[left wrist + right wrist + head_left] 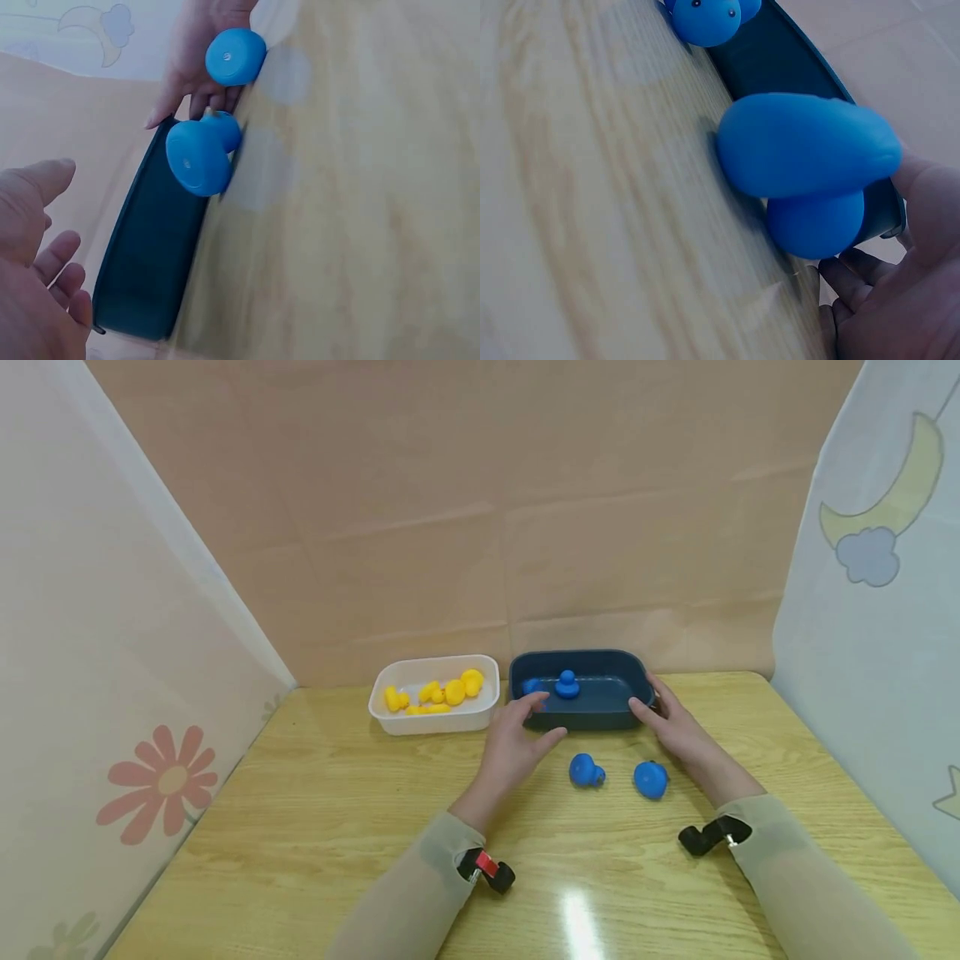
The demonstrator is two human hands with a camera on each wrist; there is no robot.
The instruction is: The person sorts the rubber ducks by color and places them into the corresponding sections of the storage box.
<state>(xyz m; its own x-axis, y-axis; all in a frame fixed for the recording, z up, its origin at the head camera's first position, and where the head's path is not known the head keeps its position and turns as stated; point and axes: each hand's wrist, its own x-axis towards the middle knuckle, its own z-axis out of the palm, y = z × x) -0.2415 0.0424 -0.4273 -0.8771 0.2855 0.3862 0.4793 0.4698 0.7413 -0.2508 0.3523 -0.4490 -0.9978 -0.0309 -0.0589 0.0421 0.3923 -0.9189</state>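
- Two hands sit at the near side of a dark blue tray (579, 720) on the wooden tabletop (315, 827).
- The left hand (517, 745) is at the tray's near left corner, its fingers (56, 255) relaxed and spread, holding nothing; whether they touch the tray wall cannot be told.
- The right hand (678, 731) lies against the tray's right end, its fingers (196, 103) straight along the wall, not wrapped round anything.
- Inside the tray stands one blue duck (567, 684), upright near the middle, and a second small blue piece (532, 685) shows at the left end, partly hidden by the left hand's fingertips.
- Two more blue ducks lie on the tabletop just in front of the tray, between the hands: the left loose duck (586, 770) and the right loose duck (651, 779), close together but apart.
- Left of the blue tray, just beside it, is a white tray (433, 719) holding several yellow ducks (453, 691).
- Each wrist carries a small black camera mount over a beige sleeve (780, 852).
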